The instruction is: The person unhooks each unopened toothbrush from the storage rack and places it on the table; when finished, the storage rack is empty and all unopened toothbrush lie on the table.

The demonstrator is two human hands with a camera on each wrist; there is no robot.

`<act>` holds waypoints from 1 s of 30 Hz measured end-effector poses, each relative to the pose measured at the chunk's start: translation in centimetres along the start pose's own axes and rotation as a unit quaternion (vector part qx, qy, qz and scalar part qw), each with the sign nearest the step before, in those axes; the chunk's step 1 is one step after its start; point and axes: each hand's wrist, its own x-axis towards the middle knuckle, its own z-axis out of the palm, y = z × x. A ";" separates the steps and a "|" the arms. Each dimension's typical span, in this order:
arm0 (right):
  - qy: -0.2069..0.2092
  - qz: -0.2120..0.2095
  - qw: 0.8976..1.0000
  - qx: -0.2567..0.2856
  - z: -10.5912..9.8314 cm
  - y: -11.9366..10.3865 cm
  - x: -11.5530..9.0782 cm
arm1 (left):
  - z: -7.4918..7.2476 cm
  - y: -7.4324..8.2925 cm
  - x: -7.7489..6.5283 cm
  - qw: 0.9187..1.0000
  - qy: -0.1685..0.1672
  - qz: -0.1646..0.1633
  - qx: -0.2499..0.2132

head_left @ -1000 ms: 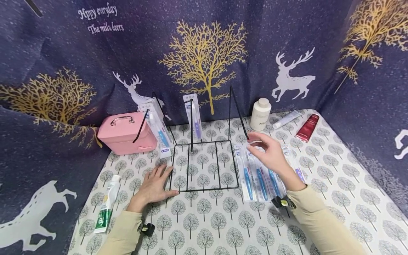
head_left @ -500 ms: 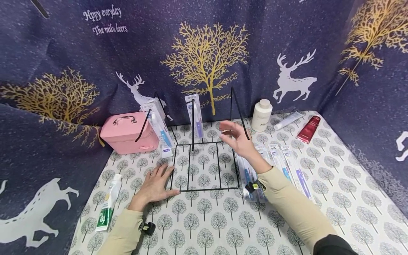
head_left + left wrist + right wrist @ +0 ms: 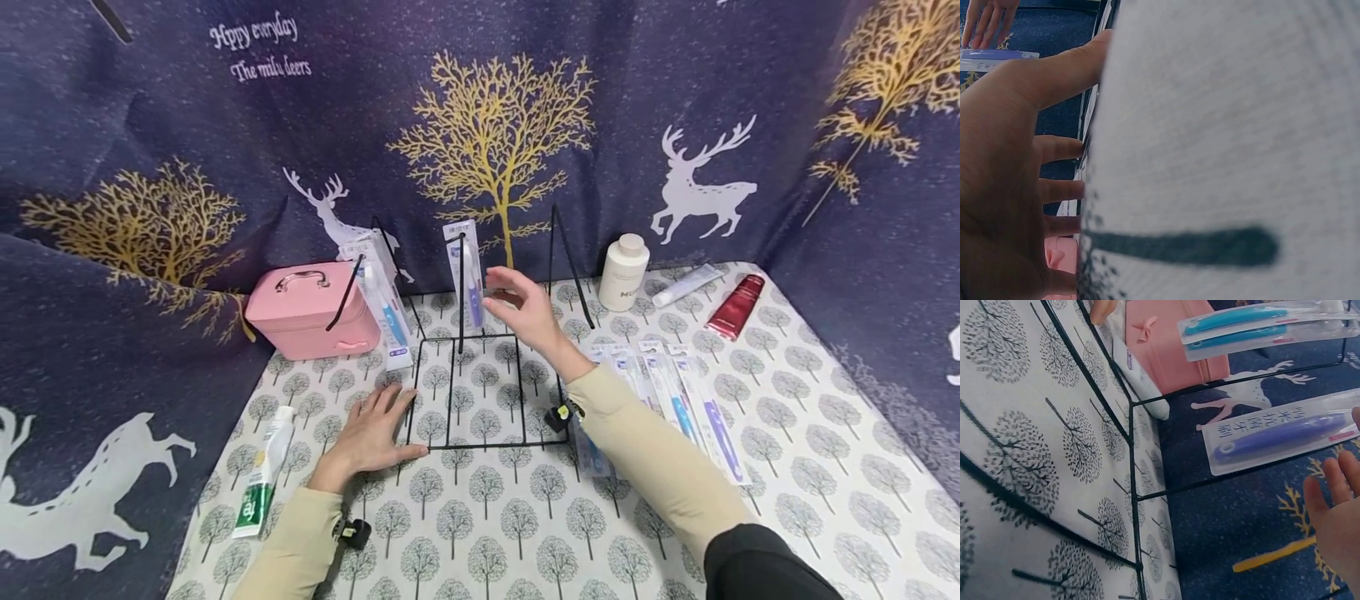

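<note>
A black wire rack (image 3: 486, 447) stands on the tree-print cloth. From its middle hook hangs a packaged purple toothbrush (image 3: 474, 304). Packaged blue toothbrushes (image 3: 392, 317) hang on its left hook, while its right hook (image 3: 573, 267) carries nothing. My right hand (image 3: 525, 312) is raised just right of the purple toothbrush, fingers loosely bent, holding nothing; whether a fingertip touches the package is unclear. My left hand (image 3: 372, 433) rests with spread fingers at the rack's left front corner, touching its frame. Several packaged toothbrushes (image 3: 716, 425) lie at the right, partly under my right forearm.
A pink case (image 3: 311, 312) sits at the back left, with a green-and-white tube (image 3: 264, 475) nearer the front. At the back right are a white bottle (image 3: 624, 273), a pale tube (image 3: 686, 285) and a red tube (image 3: 737, 308). A dark curtain backs the table.
My right hand has moved left from the right hook to beside the purple toothbrush on the middle hook. The left hand stays at the rack. The head view has shifted slightly.
</note>
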 end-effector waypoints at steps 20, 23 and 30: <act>0.034 0.094 0.987 -0.123 2.7 -0.1 0.7 | 0.1 0.2 0.2 1.000 -0.004 -0.004 0.006; 0.031 0.083 0.989 -0.121 2.7 -0.4 0.4 | 0.1 0.1 0.2 1.000 -0.005 -0.006 0.007; 0.005 0.031 0.996 -0.081 2.1 -0.4 -0.4 | 0.1 -0.1 0.2 1.000 0.001 -0.003 0.006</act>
